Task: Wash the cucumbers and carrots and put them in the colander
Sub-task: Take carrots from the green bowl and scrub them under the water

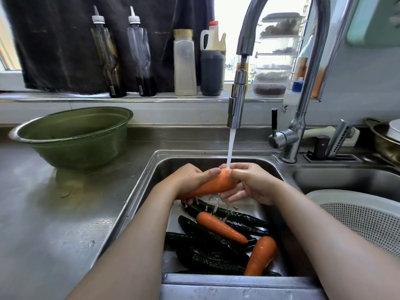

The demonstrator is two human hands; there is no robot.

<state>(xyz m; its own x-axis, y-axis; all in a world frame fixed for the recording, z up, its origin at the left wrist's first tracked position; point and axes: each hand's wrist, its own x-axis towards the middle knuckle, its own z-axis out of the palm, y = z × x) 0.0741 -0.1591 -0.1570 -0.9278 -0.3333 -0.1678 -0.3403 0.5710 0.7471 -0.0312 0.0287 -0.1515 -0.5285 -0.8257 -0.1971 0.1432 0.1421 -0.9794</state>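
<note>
**Inspector:** State of each grip?

**Assistant:** Left hand (192, 180) is wrapped around the carrot (213, 184), thumb on top, fingers under its narrow end. Right hand (249, 182) is curled about the thick end. The water stream (229, 148) from the faucet head (236, 100) lands right where the two grips meet.

**Inspector:** Surroundings, obstructions?

**Assistant:** Beyond the grip, the faucet's lever and base (287, 144) stand on the sink's rear edge. Left of the grip and well apart, a green basin (71, 137) sits on the steel tabletop (54, 213). Further back, bottles (186, 63) line the window ledge. Both forearms cross the sink's near rim and hide part of it.

**Inspector:** Containers?

**Assistant:** Sink (149, 180), directly under the grip: dark cucumbers (207, 234) piled together, two more carrots (220, 227) lying on them, one (260, 256) nearer the front wall. Right of the grip, the white colander (357, 215) rests in the neighbouring basin; what shows of it holds nothing.
</note>
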